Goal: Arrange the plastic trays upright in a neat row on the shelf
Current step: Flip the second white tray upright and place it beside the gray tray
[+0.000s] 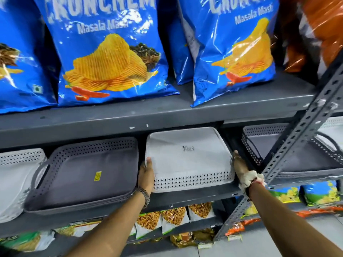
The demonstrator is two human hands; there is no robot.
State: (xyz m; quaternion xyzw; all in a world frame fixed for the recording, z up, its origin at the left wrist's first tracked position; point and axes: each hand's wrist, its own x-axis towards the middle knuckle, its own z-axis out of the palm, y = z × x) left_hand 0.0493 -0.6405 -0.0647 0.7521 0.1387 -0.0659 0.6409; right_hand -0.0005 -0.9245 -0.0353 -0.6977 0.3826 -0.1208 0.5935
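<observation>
A white perforated plastic tray (187, 160) leans back on the middle shelf (194, 198), its underside with a small label facing me. My left hand (146, 178) grips its left edge and my right hand (240, 166) presses flat against its right edge. To its left a stack of grey trays (85, 173) with a yellow sticker leans upright. A white tray (16, 175) stands at the far left. Right of the white tray stand grey trays (300, 154) behind the shelf post.
Blue chip bags (109, 52) fill the upper shelf (148, 115). A perforated grey metal post (289, 160) slants across the right side, close to my right wrist, which has a white cloth (248, 179) around it. Snack packets (172, 218) lie on the lower shelf.
</observation>
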